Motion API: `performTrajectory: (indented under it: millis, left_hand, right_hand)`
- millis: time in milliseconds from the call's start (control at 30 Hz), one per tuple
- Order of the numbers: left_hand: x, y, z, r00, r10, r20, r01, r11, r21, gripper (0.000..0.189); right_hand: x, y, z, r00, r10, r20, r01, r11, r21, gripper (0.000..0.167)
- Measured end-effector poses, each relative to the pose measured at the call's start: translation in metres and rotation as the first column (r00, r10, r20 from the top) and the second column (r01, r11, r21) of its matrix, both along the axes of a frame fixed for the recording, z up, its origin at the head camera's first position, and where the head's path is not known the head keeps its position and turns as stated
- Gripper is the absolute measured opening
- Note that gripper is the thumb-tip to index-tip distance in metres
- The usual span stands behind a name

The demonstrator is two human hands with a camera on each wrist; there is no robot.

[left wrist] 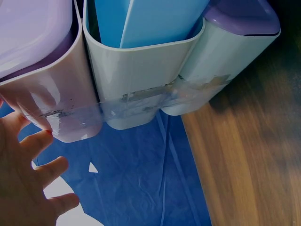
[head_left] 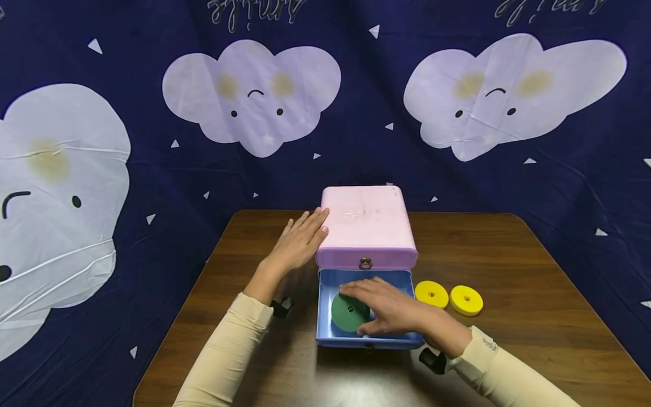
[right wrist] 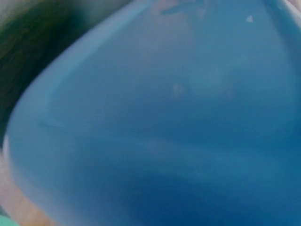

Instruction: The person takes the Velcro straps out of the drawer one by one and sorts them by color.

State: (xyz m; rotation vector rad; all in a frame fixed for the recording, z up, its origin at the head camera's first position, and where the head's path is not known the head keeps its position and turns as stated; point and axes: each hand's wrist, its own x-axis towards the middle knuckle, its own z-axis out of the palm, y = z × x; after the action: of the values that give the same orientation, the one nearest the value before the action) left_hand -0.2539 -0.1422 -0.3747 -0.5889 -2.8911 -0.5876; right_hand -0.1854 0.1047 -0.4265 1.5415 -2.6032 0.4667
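Observation:
A pink drawer box (head_left: pixel 363 217) stands on the table, its blue drawer (head_left: pixel 389 325) pulled out below the purple front. My left hand (head_left: pixel 299 240) rests against the box's left side, fingers extended, fingertips at the top edge. In the left wrist view the fingers (left wrist: pixel 35 143) spread beside the pale pink side wall (left wrist: pixel 75 103). Inside the blue drawer, a green disc (head_left: pixel 346 316) with a small centre hole is held by my right hand (head_left: pixel 389 305), fingers at its far edge and thumb at its near edge. The right wrist view shows blurred blue drawer surface (right wrist: pixel 164 108).
Two yellow discs with centre holes, a nearer-to-box one (head_left: pixel 429 293) and an outer one (head_left: pixel 467 301), lie right of the drawer. The wooden table (head_left: pixel 529 339) ends at a dark blue cloud-printed cloth (head_left: pixel 366 164) behind. A purple drawer front (left wrist: pixel 244 16) shows beside the blue one.

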Motion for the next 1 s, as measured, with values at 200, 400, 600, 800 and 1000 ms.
performTrajectory:
  millis: [200,400,600,800,1000]
  left_hand:
    - [0.0,-0.001,-0.001,1.0,-0.001,0.01,0.001,1.0,0.004,0.053]
    - [0.001,0.0,0.001,1.0,0.004,0.017,-0.004,1.0,-0.006,0.053]
    - [0.001,0.0,0.001,1.0,-0.002,0.018,0.002,1.0,-0.004,0.053]
    - [0.001,0.001,0.001,1.0,-0.006,0.031,0.007,1.0,-0.006,0.053]
    - [0.002,0.001,0.001,0.999,-0.004,0.039,0.005,1.0,-0.001,0.053]
  right_hand:
    - [0.002,0.005,0.01,0.998,-0.035,0.044,0.036,0.999,-0.012,0.082]
    - [0.005,0.014,0.019,0.999,-0.047,0.001,0.047,0.998,-0.044,0.083]
    - [0.009,0.026,0.027,0.997,-0.043,-0.068,0.037,0.995,-0.096,0.084]
    - [0.014,0.042,0.033,0.992,-0.087,-0.091,0.075,0.989,-0.129,0.086]
    - [0.021,0.066,0.038,0.98,-0.118,-0.16,0.087,0.978,-0.192,0.088]
